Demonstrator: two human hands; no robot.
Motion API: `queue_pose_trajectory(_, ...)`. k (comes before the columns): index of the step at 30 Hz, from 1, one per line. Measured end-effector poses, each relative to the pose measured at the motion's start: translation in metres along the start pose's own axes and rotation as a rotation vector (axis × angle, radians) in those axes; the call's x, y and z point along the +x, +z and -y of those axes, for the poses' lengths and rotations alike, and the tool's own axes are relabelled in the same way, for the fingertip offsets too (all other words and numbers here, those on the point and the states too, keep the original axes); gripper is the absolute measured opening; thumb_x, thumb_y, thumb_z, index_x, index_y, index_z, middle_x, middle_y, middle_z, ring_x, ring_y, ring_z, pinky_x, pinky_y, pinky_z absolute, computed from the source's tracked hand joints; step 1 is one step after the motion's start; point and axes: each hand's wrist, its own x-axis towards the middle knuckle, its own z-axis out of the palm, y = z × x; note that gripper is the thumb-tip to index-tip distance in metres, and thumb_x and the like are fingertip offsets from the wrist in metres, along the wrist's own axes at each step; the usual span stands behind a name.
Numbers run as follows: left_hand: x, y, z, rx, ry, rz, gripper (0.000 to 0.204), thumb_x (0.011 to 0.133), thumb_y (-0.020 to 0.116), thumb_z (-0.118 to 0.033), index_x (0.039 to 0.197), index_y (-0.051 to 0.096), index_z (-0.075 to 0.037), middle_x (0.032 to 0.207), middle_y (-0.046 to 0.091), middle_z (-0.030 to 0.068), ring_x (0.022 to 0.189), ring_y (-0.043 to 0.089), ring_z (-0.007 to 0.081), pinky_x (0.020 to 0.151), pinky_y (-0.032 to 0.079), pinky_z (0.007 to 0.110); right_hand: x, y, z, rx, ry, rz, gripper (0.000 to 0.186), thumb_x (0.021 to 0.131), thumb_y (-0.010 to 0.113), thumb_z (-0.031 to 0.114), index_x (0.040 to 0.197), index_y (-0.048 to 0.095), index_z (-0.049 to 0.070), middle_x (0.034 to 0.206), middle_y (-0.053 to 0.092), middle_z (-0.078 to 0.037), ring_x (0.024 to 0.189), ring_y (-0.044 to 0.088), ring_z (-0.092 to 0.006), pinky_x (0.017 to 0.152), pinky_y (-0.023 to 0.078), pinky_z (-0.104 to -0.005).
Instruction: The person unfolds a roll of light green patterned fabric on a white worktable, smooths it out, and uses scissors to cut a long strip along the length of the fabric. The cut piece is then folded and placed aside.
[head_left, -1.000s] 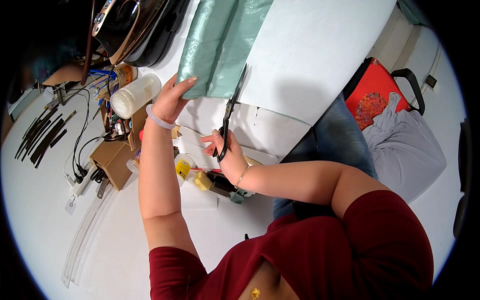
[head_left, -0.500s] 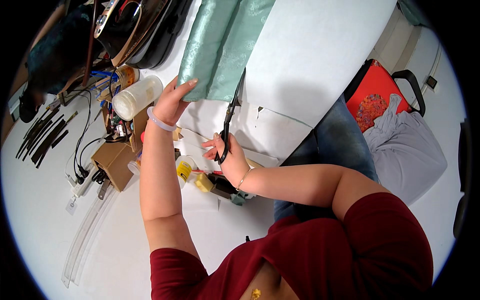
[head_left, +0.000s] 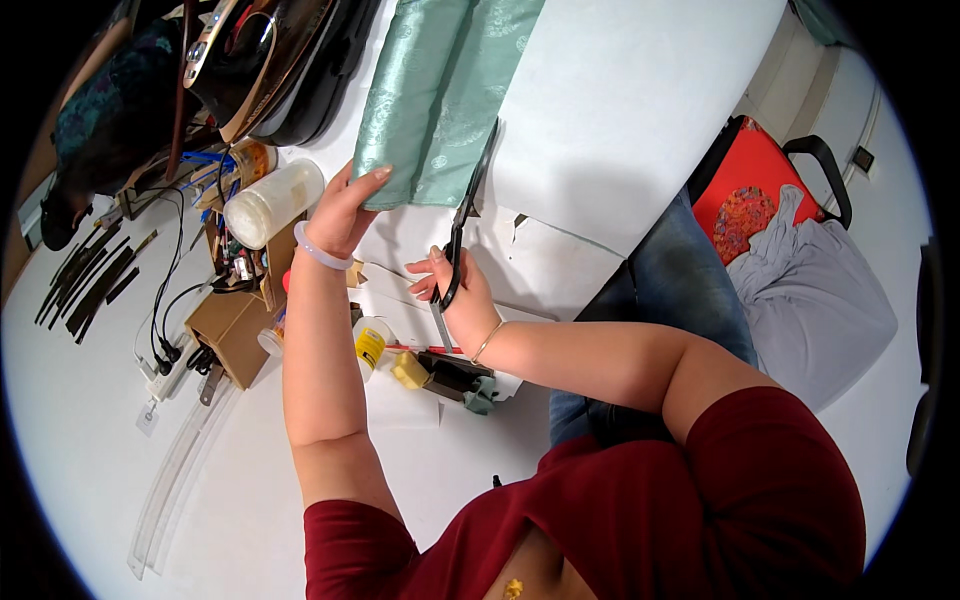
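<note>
A shiny pale-green patterned fabric (head_left: 412,105), folded lengthwise, stretches away from me at the top. My left hand (head_left: 345,212) pinches its near left corner, thumb on top and fingers out of sight beneath. In my right hand (head_left: 470,305) are black-handled scissors (head_left: 457,232), their loops around my thumb and fingers. The blades point away from me along the fabric's right edge and look nearly together. Below the handles a thin greyish strip (head_left: 441,328) shows; I cannot tell what it belongs to.
White paper (head_left: 620,110) lies right of the fabric. Leftward are an iron (head_left: 250,70), a clear jar (head_left: 275,203), a cardboard box (head_left: 232,330), cords and a ruler (head_left: 180,480). Nearer stand a yellow-labelled container (head_left: 370,342) and a dark box (head_left: 455,375). A red bag (head_left: 745,185) is at right.
The scissors have shifted slightly, their tips a little farther away along the fabric's edge. The greyish strip now shows below the handles. My left hand keeps hold of the corner, almost still.
</note>
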Motion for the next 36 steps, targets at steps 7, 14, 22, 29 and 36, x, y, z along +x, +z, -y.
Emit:
queue_pose_trajectory(7,0.0,-0.002,0.0,-0.006,0.013,-0.002,0.055,0.095,0.067,-0.024,0.139,0.049,0.003,0.128,0.062,0.0098,0.117,0.058,0.0186,0.102,0.044,0.036,-0.007,0.003,0.009,-0.023,0.02,-0.008,0.039,0.106,0.052,0.039,0.108,0.05,0.001,0.104,0.07,-0.013,0.082,0.066,-0.0177,0.078,0.054,-0.0323)
queue_pose_trajectory(14,-0.003,0.0,-0.003,0.014,-0.002,-0.021,0.058,0.094,0.069,-0.027,0.139,0.049,0.004,0.129,0.061,0.0109,0.117,0.058,0.02,0.103,0.044,0.036,0.005,0.003,0.008,0.037,-0.035,-0.008,0.039,0.105,0.053,0.04,0.108,0.049,0.001,0.105,0.069,-0.014,0.081,0.066,-0.017,0.076,0.053,-0.0314)
queue_pose_trajectory(22,-0.002,-0.002,-0.003,-0.008,-0.007,0.001,0.058,0.094,0.068,-0.026,0.139,0.048,0.004,0.129,0.061,0.0111,0.118,0.057,0.0201,0.103,0.044,0.036,0.016,0.003,0.025,0.02,-0.082,-0.019,0.041,0.104,0.055,0.041,0.106,0.05,0.001,0.104,0.069,-0.014,0.079,0.065,-0.0161,0.074,0.052,-0.0299)
queue_pose_trajectory(29,-0.002,-0.003,-0.003,-0.006,-0.007,-0.001,0.058,0.094,0.068,-0.025,0.141,0.047,0.003,0.129,0.061,0.0104,0.118,0.057,0.0193,0.103,0.044,0.036,0.016,-0.001,0.023,-0.046,-0.092,-0.032,0.04,0.105,0.054,0.04,0.106,0.05,0.001,0.099,0.07,-0.012,0.074,0.065,-0.0153,0.072,0.053,-0.0303)
queue_pose_trajectory(36,-0.003,-0.005,-0.006,0.006,-0.011,-0.001,0.059,0.094,0.068,-0.025,0.141,0.047,0.003,0.13,0.061,0.011,0.119,0.057,0.0197,0.104,0.043,0.036,0.012,-0.002,0.036,-0.07,-0.045,-0.023,0.04,0.105,0.054,0.04,0.106,0.05,0.0,0.098,0.07,-0.012,0.07,0.064,-0.0147,0.07,0.054,-0.0302)
